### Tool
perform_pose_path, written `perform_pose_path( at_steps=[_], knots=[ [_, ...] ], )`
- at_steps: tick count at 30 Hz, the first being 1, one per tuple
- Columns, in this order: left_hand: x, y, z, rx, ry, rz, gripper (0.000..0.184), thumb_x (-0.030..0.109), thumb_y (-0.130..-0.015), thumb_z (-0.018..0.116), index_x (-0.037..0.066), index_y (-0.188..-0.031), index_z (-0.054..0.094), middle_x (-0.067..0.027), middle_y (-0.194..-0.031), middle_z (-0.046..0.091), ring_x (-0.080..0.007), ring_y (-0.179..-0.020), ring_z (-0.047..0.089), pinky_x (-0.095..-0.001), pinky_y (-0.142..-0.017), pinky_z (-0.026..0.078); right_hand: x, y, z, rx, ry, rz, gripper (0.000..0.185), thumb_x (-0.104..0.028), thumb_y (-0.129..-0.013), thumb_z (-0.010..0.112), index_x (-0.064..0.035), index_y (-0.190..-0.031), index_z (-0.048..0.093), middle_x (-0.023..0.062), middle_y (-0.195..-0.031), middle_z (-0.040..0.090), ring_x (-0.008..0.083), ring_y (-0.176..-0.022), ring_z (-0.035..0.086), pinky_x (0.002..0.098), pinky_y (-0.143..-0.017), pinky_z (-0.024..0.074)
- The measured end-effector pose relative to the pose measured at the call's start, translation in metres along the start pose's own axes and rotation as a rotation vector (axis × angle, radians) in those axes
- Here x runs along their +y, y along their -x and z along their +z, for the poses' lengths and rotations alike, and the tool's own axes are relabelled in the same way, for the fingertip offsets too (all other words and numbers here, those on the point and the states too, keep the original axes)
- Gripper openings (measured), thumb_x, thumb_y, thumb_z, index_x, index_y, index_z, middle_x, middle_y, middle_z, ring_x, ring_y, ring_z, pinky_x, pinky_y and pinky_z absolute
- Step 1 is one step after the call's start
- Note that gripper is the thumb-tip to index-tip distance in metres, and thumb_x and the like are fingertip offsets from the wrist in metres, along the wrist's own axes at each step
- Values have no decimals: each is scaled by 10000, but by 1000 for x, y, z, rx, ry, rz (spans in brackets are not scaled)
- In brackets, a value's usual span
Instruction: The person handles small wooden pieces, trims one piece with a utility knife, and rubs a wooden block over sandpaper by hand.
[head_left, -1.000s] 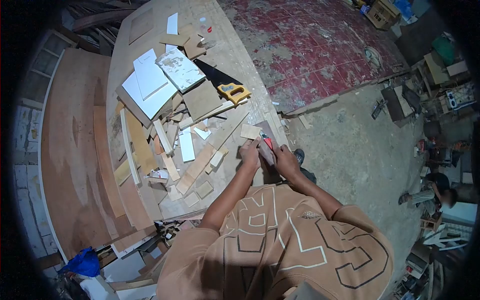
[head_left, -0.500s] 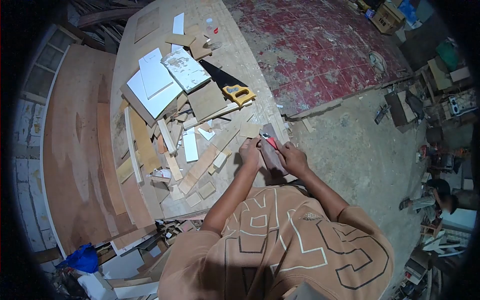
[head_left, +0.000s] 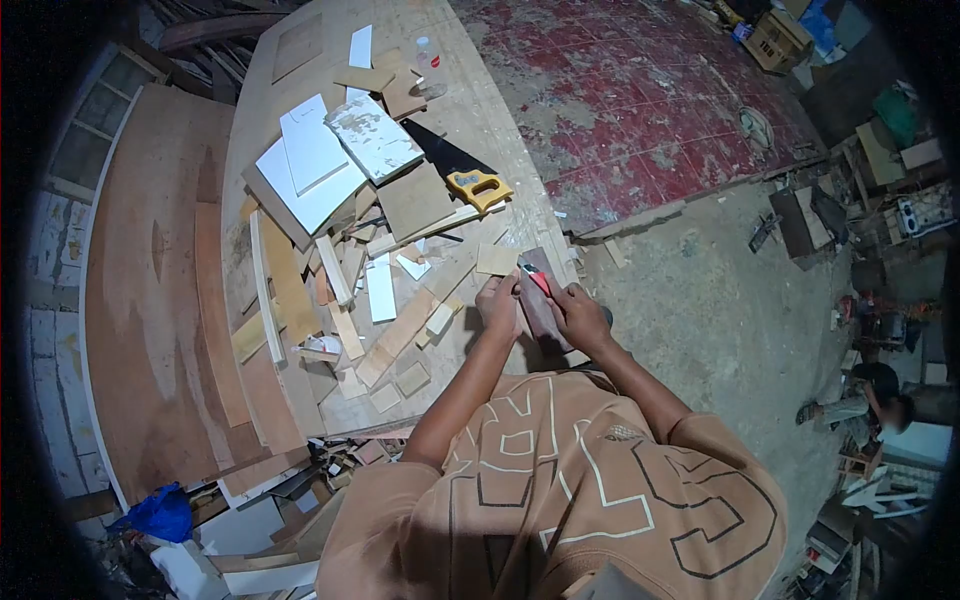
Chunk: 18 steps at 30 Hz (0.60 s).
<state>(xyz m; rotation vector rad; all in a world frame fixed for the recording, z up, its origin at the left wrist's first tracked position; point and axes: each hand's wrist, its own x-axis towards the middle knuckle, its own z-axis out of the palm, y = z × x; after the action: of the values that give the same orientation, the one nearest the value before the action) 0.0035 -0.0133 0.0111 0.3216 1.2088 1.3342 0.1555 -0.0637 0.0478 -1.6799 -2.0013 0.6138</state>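
Jutting from the right hand [head_left: 582, 318], red tool [head_left: 538, 280]

Right hand [head_left: 582, 316] has the red-handled tool [head_left: 538, 281], its tip angled toward the left hand [head_left: 499, 304], whose fingers meet the pale square piece [head_left: 497, 260]! Dark brown block [head_left: 544, 318] lies between the two hands on the surface [head_left: 478, 95]. Beyond them, there's the yellow-handled saw [head_left: 447, 156], beside a brown board [head_left: 415, 203], and wood offcuts [head_left: 400, 336] scatter away to the left!
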Motion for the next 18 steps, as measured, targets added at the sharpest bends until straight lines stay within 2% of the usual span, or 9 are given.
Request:
perform_pose_path(
  at_steps=[2, 4, 7, 9, 12, 13, 15, 16, 18],
  knots=[
    [-2, -3, -3, -23, -18, 18, 127, 102, -847, 699, 38, -758, 634, -12, -699, 601, -86, -607, 516, -224, -582, 400, 1, 0, 3, -7, -2, 16, 455, -218, -933, 567, -170, -1378, 489, 163, -860, 549, 366, -762, 588, 454, -648, 486],
    [4, 4, 1, -43, -35, 37, 105, 95, -846, 695, 27, -781, 650, -13, -712, 611, -83, -615, 519, -222, -586, 401, 5, -4, 11, 96, -20, 27, 383, -212, -930, 567, -121, -1302, 556, 176, -856, 567, 382, -795, 595, 472, -667, 479],
    [1, 17, 3, -90, -127, -29, 61, 62, -852, 664, 37, -806, 634, -19, -762, 627, -92, -637, 544, -223, -595, 419, 17, -23, 3, 172, 11, 110, 444, -222, -936, 548, -172, -1373, 490, 187, -905, 572, 396, -782, 601, 476, -680, 497],
    [-6, 16, 1, -91, -147, -13, 45, 52, -850, 658, 23, -818, 642, -21, -757, 630, -91, -631, 540, -222, -590, 414, 20, -30, -10, 124, -14, 157, 460, -218, -933, 554, -179, -1386, 482, 200, -916, 575, 399, -829, 597, 472, -702, 490],
    [1, 11, -2, -59, -102, -8, 64, 51, -856, 660, 28, -802, 634, -22, -748, 624, -88, -627, 534, -222, -589, 415, 15, -30, -20, 247, -21, -85, 440, -222, -928, 559, -179, -1362, 509, 177, -913, 575, 389, -782, 598, 472, -685, 499],
    [4, 8, -2, -44, -68, 6, 72, 51, -858, 661, 30, -795, 632, -22, -743, 620, -88, -625, 531, -222, -592, 419, 10, -26, -23, 248, -20, -85, 440, -222, -928, 559, -179, -1362, 509, 177, -913, 575, 389, -782, 598, 472, -685, 499],
    [9, 5, -3, -44, -58, 32, 66, 48, -861, 659, 31, -807, 625, -15, -742, 609, -88, -630, 529, -222, -601, 427, -3, -14, -28, 47, 3, -44, 346, -210, -914, 592, -123, -1249, 602, 156, -846, 568, 357, -730, 590, 440, -634, 481],
    [10, 3, -4, -54, -26, 36, 45, 48, -853, 662, 25, -820, 644, -5, -735, 608, -81, -628, 523, -221, -594, 417, 1, -9, -21, 67, 24, -115, 393, -221, -916, 590, -178, -1306, 567, 136, -850, 558, 337, -700, 590, 432, -603, 485],
    [11, 1, -3, -44, -1, 36, 36, 48, -844, 665, 14, -840, 656, 3, -726, 602, -77, -623, 518, -224, -587, 414, -2, -3, -16, 54, 23, -117, 402, -228, -918, 586, -184, -1316, 557, 133, -853, 556, 335, -692, 590, 435, -595, 486]
  ],
)
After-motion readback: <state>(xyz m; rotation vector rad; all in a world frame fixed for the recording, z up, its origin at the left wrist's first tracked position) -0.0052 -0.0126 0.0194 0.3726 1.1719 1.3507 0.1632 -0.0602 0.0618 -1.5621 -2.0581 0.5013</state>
